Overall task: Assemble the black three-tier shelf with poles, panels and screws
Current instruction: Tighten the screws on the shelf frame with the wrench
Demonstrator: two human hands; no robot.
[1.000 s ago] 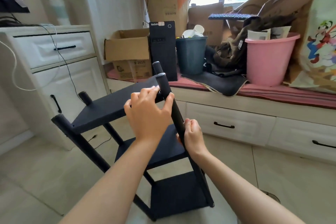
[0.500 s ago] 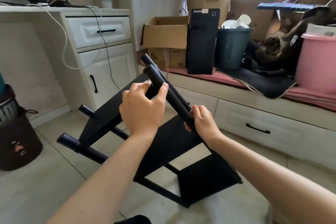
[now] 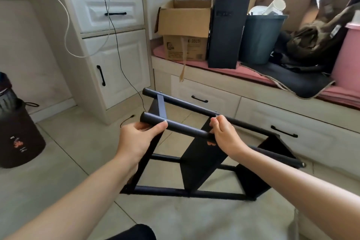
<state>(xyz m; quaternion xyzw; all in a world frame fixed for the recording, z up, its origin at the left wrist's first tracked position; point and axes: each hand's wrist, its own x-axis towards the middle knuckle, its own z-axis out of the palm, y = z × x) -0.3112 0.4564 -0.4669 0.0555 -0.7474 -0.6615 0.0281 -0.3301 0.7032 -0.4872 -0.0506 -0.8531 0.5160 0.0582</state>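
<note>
Lying on its side on the tiled floor [image 3: 58, 161], the black three-tier shelf [image 3: 202, 158] is held by its nearest upper pole [image 3: 181, 127], which runs between the two hands. The left hand [image 3: 138, 138] is wrapped around that pole near its capped end, thumb on top, fingers curled beneath. The right hand [image 3: 226, 136] is closed on the same pole farther along, where the middle panel [image 3: 200, 163] meets it. A second pole [image 3: 194, 106] is seen just beyond both hands, and two more lie on the floor below them. Beyond the right hand, white drawers [image 3: 204, 101] sit beneath a pink-cushioned bench on which a cardboard box [image 3: 185, 29], a black computer tower [image 3: 228, 29] and a dark bin [image 3: 261, 39] are stacked. Beyond the left hand, a white cabinet [image 3: 116, 68] is crossed by hanging cables; a dark container [image 3: 19, 138] stands well to that hand's left.
</note>
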